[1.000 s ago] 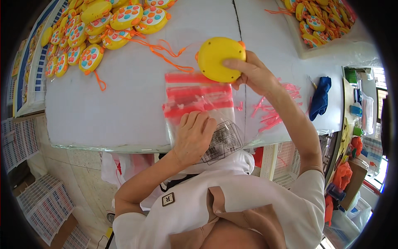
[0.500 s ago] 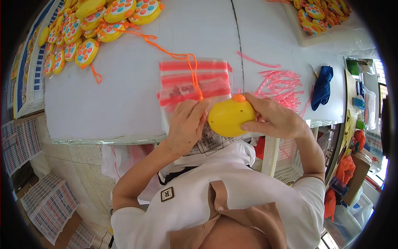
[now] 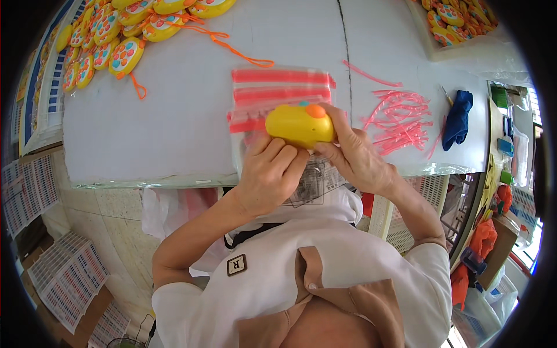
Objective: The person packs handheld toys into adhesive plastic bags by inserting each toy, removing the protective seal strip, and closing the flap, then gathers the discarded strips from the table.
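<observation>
A yellow handheld toy (image 3: 293,127) with an orange knob is tilted above the table, its smooth back partly toward me. My right hand (image 3: 358,155) grips its right end between thumb and fingers. Against its lower left side, my left hand (image 3: 271,174) is closed with the fingers curled. What those fingers pinch is hidden behind the hand and the toy. Beneath the toy lies a stack of clear plastic bags (image 3: 281,94) with red bands, and its near part hangs toward my lap.
Similar yellow toys (image 3: 125,57) with coloured buttons are heaped at the far left; an orange cord loop (image 3: 243,57) trails from them. Pink strips (image 3: 400,124) and a dark blue cloth item (image 3: 458,120) lie to the right. A plastic-lined container (image 3: 464,51) of toys stands far right.
Both hands have moved away from me with the toy, which has tilted and shifted left over the bags. The orange cord at my left hand is now out of sight.
</observation>
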Demonstrator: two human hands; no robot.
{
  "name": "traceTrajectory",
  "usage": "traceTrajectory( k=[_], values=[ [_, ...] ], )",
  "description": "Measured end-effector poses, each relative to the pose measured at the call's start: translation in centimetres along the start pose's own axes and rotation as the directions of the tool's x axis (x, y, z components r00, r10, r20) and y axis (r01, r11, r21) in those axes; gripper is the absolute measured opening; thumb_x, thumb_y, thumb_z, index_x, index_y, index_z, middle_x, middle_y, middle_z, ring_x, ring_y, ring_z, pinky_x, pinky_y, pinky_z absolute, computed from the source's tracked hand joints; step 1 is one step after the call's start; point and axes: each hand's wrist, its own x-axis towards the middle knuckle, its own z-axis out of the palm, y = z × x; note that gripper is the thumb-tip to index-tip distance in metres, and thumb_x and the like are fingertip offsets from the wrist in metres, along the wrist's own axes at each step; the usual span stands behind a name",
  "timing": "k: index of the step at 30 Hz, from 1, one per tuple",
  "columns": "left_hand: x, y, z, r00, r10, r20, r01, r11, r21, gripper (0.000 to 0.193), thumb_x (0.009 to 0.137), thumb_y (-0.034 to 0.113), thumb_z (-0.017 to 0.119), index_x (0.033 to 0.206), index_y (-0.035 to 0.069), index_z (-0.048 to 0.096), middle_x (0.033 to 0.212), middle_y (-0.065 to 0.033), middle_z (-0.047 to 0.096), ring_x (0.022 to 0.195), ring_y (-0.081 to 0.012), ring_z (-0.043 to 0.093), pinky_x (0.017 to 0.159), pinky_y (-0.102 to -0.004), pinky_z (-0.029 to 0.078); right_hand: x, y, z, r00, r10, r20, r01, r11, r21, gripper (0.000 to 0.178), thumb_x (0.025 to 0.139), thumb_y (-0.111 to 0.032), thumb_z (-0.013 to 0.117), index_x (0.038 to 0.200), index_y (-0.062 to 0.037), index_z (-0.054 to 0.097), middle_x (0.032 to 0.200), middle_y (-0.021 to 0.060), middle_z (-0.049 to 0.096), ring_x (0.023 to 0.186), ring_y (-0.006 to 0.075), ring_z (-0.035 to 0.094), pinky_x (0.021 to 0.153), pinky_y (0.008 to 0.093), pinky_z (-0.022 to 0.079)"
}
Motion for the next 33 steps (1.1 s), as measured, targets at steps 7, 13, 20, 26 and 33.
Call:
traceTrajectory(
  k=[7,13,20,26,33],
  values=[
    [-0.5,-0.3,-5.2,0.869,-0.49,-0.072,0.463,0.855,-0.232,0.017,0.082,0.006,0.064,0.096,-0.003,0.062,0.084,-0.01,0.063,0.073,-0.0211,0.059,0.065,-0.0334,0.047,-1.0,0.1,-0.4,0.985,0.168,-0.036,-0.163,0.981,0.1,0.044,0.097,-0.014,0.05,0.136,-0.002,0.032,0.087,0.0208,0.064,0.071,0.0317,0.066,0.062,0.0393,0.053],
    [-0.2,-1.1,-4.0,0.53,-0.759,0.379,0.777,0.254,-0.576,0.015,0.093,0.006,0.053,0.101,-0.006,0.058,0.088,-0.0123,0.068,0.075,-0.0148,0.065,0.067,-0.0269,0.05,-1.1,0.7,-0.1,0.991,-0.009,-0.13,0.013,1.0,0.027,0.046,0.099,-0.02,0.045,0.139,-0.0007,0.033,0.079,0.0131,0.061,0.058,0.0176,0.062,0.057,0.0296,0.052],
    [2.0,-2.0,-3.1,0.627,-0.674,0.391,0.717,0.303,-0.627,0.022,0.096,0.009,0.048,0.108,-0.005,0.058,0.087,-0.0111,0.069,0.079,-0.0151,0.067,0.07,-0.0259,0.053,0.0,0.8,-0.6,0.978,-0.173,0.116,0.196,0.953,-0.232,0.018,0.09,-0.019,0.059,0.099,-0.0041,0.063,0.081,0.0136,0.063,0.068,0.0313,0.063,0.058,0.0402,0.05],
    [1.5,-2.1,-3.0,0.547,-0.658,0.517,0.737,0.086,-0.671,0.022,0.095,0.007,0.05,0.11,-0.005,0.06,0.09,-0.008,0.067,0.081,-0.0129,0.066,0.068,-0.025,0.053,1.4,0.1,0.6,0.952,-0.286,-0.11,0.227,0.9,-0.373,0.01,0.081,-0.007,0.066,0.091,-0.0034,0.065,0.081,0.0102,0.062,0.065,0.0259,0.062,0.057,0.0345,0.05],
    [1.9,-1.4,-2.8,0.528,-0.654,0.542,0.732,0.027,-0.68,0.023,0.095,0.007,0.052,0.111,-0.006,0.061,0.092,-0.0093,0.068,0.083,-0.0146,0.067,0.073,-0.0264,0.055,4.0,-0.1,2.7,0.928,-0.305,-0.213,0.206,0.898,-0.388,0.013,0.079,-0.005,0.066,0.092,-0.0023,0.063,0.078,0.0082,0.063,0.065,0.026,0.062,0.055,0.0337,0.051]
  ],
)
